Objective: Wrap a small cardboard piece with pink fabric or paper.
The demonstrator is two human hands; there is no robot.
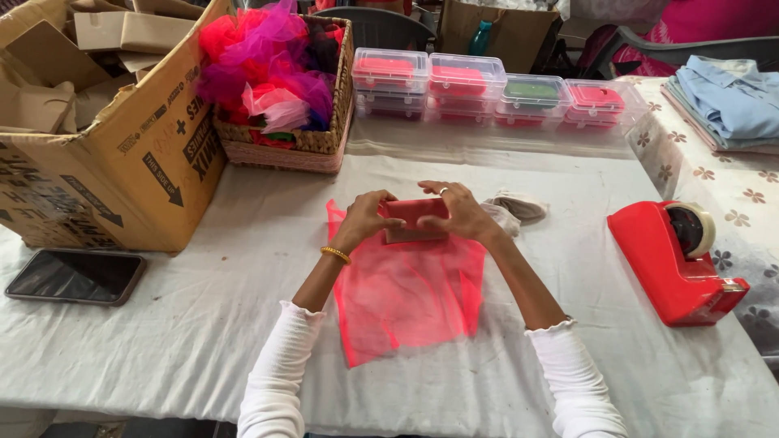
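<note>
Position of the work: a small red box [412, 221] sits at the centre of the frame, on the upper edge of a sheet of red netting [406, 288] spread flat on the white tablecloth [187, 324].

Left hand [365, 217]: closed on the left end of the red box, fingers curled over its top edge, thumb on the near side. A gold bangle [335, 255] sits on the wrist.

Right hand [458, 211]: closed on the right end of the red box, fingers arched over the top, a ring visible on one finger. The box lies directly between the two hands, in contact with both; whether it rests on the netting or is lifted just clear of it cannot be told.

Netting: extends from under the box toward the lower centre of the frame, between the two forearms in white sleeves.

Surroundings:
- Small pale cloth pouch [519, 207], just right of the right hand.
- Red tape dispenser [673, 264], right of the frame, well apart from the hands.
- Dark phone [75, 276], lower left.
- Cardboard carton [122, 138], upper left.
- Wicker basket [320, 138] filled with pink, red and purple netting, upper centre.
- Row of clear lidded boxes [487, 89], upper centre-right.
- Folded blue shirts [726, 101], upper right.
</note>
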